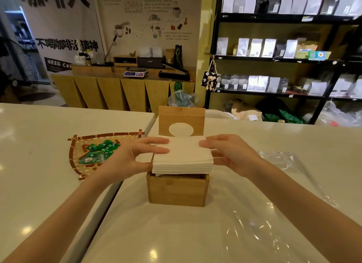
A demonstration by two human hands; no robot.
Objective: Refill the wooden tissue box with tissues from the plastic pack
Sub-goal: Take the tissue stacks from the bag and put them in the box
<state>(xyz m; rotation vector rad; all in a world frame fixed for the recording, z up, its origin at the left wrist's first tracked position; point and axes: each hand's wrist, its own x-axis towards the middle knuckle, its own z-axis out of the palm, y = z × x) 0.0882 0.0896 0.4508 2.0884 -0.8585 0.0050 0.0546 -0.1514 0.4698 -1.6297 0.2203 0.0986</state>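
A wooden tissue box (177, 190) stands on the white counter in front of me, its lid (182, 117) with an oval hole swung upright behind it. A white stack of tissues (184, 157) sits level just above the box's open top. My left hand (135, 157) grips the stack's left edge, thumb below and fingers on top. My right hand (229, 153) holds the right edge the same way. The empty clear plastic pack (254, 223) lies crumpled on the counter around and to the right of the box.
A woven bamboo tray (78, 145) with several green wrapped candies sits to the left, close to my left hand. A seam runs between two counter slabs (39, 184) left of the box. Shelves of bags stand far behind.
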